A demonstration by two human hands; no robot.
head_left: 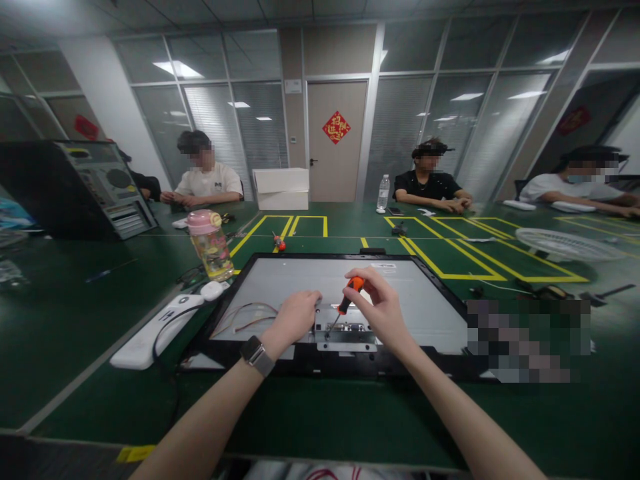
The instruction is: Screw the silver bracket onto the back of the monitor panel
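Pinched in the right hand (385, 303) is an orange-and-black screwdriver (355, 287); whether the left hand (296, 317) grips anything cannot be told. On the green table (320, 413) lies a black-framed display panel (425, 293), pale side up. Near its front edge sits a metal bracket (345, 347), the left hand at its left end. Thin cables (257, 305) curl beside that hand, and the screwdriver slants tip-down to the bracket
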